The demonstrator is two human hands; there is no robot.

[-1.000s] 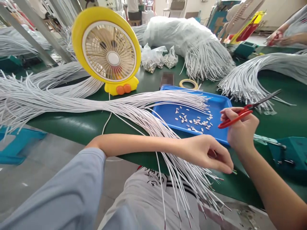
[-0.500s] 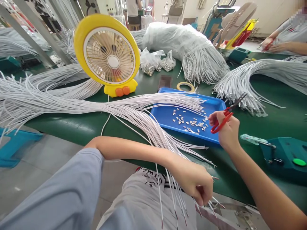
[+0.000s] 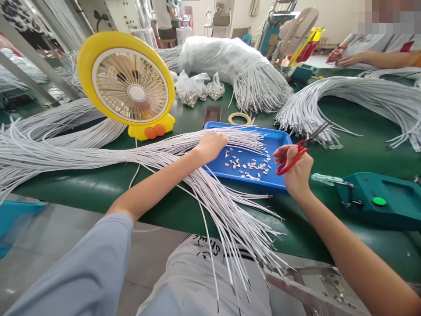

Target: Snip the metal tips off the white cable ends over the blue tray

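Observation:
My left hand (image 3: pixel 210 145) rests on a bundle of white wires (image 3: pixel 158 149) that lies across the green table and over the near end of a blue tray (image 3: pixel 278 139); its fingers curl down into the wires. Another sheaf of the same wires (image 3: pixel 237 224) hangs over the table's front edge onto my lap. My right hand (image 3: pixel 294 169) is closed round red-handled scissors (image 3: pixel 301 147), blades pointing up and right, just beyond the tray's right corner. Several small metal pieces (image 3: pixel 246 163) lie scattered in the tray.
A yellow desk fan (image 3: pixel 126 85) stands at the back left. Behind the tray lie a tape roll (image 3: pixel 239 118), clear bags of parts (image 3: pixel 197 87) and more white wire bundles (image 3: pixel 329 98). A teal device (image 3: pixel 378 202) sits at right. Another person's hands (image 3: pixel 342 57) work at far right.
My left hand has left the wire ends hanging over the table's front edge and moved up and forward onto the bundle at the tray. The right hand with the scissors shifted slightly left.

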